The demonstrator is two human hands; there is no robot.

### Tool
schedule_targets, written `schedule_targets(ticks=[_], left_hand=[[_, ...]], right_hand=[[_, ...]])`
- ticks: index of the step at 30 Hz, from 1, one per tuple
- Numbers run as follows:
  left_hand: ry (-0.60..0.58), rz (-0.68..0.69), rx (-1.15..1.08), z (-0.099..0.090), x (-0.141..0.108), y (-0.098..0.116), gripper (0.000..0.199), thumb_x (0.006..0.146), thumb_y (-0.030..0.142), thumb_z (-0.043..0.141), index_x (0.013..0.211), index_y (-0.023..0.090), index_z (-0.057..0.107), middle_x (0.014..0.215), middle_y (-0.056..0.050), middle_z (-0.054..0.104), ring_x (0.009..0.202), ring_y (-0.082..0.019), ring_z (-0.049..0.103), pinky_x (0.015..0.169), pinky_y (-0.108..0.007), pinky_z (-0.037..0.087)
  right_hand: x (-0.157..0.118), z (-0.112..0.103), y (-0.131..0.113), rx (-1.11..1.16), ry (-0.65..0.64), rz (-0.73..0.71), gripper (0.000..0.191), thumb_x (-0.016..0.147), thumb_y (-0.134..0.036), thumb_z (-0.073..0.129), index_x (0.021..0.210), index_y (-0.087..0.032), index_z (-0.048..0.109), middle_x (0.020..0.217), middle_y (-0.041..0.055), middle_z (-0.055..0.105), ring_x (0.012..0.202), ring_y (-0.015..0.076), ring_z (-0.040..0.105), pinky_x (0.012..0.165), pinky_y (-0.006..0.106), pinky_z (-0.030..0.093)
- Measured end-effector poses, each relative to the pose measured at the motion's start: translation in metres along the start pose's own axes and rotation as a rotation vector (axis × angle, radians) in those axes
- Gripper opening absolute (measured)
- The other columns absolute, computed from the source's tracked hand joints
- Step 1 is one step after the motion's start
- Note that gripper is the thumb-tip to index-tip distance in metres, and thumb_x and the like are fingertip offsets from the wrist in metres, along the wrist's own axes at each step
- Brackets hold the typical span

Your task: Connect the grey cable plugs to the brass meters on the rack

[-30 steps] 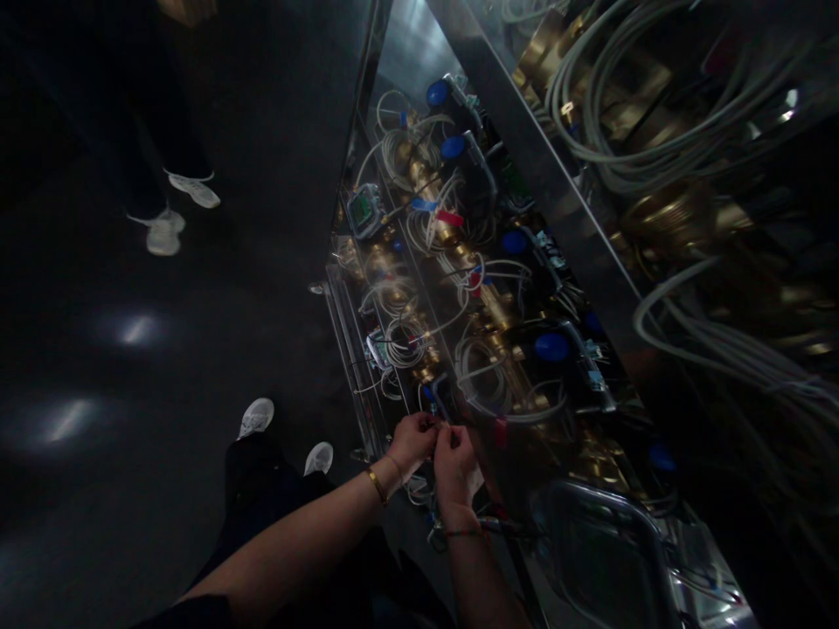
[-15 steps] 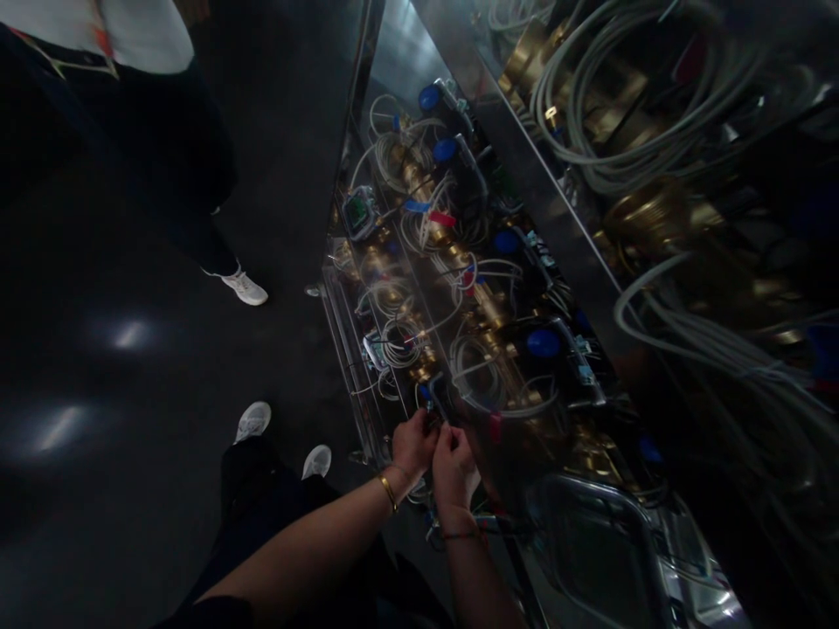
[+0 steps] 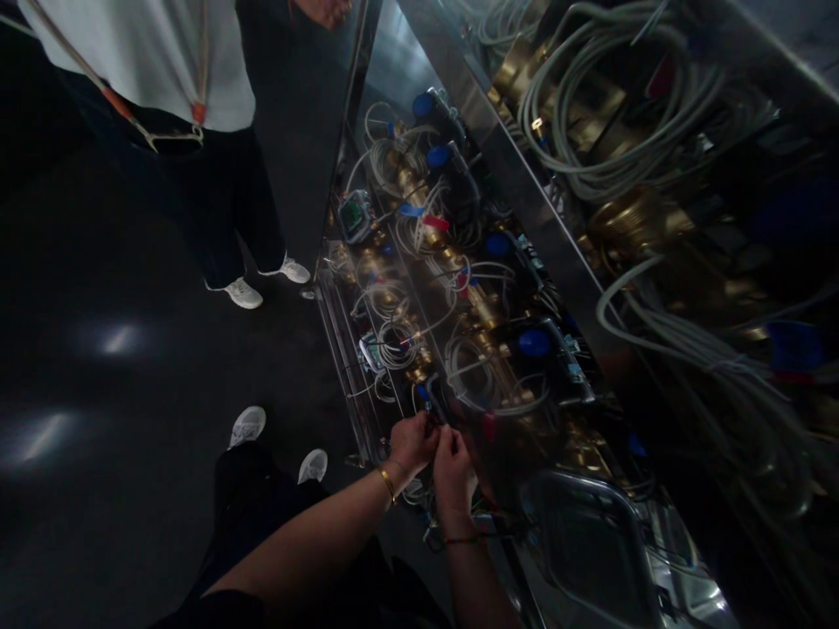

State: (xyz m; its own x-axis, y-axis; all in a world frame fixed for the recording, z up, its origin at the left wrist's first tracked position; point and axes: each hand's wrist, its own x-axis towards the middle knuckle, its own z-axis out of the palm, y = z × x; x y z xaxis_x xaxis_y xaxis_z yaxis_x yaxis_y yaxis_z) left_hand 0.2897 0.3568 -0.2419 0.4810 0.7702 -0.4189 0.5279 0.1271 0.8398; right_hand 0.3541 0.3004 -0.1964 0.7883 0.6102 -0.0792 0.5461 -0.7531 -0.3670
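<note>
Left hand (image 3: 414, 441) and right hand (image 3: 454, 467) sit close together near the metal rack's (image 3: 473, 114) near edge, by a blue-capped fitting (image 3: 422, 396), apparently for fingertip precision, their grip's contents indiscernible and its closure uncertain.

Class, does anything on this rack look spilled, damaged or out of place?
Nothing stands out as spilled or damaged. Pale cables loop loosely among the brass fittings, untidy but perhaps intended. Between the left hand and right hand, it is too dark to judge.
</note>
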Motion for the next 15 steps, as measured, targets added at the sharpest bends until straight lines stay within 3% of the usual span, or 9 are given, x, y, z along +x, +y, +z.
schedule_targets(ticks=[5, 10, 15], left_hand=[[-0.106, 0.132, 0.172, -0.022, -0.006, -0.008, 0.022, 0.085, 0.034, 0.050, 0.096, 0.021, 0.065, 0.085, -0.011, 0.072, 0.079, -0.026, 0.068, 0.067, -0.029, 0.044], [-0.216, 0.237, 0.276, -0.052, -0.021, -0.019, 0.011, 0.074, 0.026, 0.059, 0.082, 0.022, 0.065, 0.078, -0.011, 0.070, 0.074, -0.029, 0.067, 0.067, -0.034, 0.047], [-0.293, 0.313, 0.298, -0.076, -0.043, -0.042, 0.008, 0.073, 0.021, 0.053, 0.073, 0.022, 0.061, 0.076, -0.007, 0.068, 0.068, -0.025, 0.064, 0.061, -0.030, 0.043]], right_hand=[[-0.007, -0.009, -0.003, 0.094, -0.141, 0.097, 0.041, 0.084, -0.052, 0.042, 0.086, -0.020, 0.067, 0.085, 0.0087, 0.071, 0.079, 0.0234, 0.064, 0.074, 0.032, 0.044], [-0.005, -0.010, -0.003, 0.282, -0.240, 0.189, 0.038, 0.083, -0.049, 0.044, 0.088, -0.021, 0.069, 0.088, 0.0050, 0.072, 0.085, 0.0216, 0.063, 0.079, 0.030, 0.044], [-0.005, -0.002, 0.003, 0.440, -0.333, 0.181, 0.039, 0.079, -0.051, 0.050, 0.088, -0.018, 0.067, 0.083, 0.0046, 0.071, 0.083, 0.0212, 0.063, 0.080, 0.030, 0.045]])
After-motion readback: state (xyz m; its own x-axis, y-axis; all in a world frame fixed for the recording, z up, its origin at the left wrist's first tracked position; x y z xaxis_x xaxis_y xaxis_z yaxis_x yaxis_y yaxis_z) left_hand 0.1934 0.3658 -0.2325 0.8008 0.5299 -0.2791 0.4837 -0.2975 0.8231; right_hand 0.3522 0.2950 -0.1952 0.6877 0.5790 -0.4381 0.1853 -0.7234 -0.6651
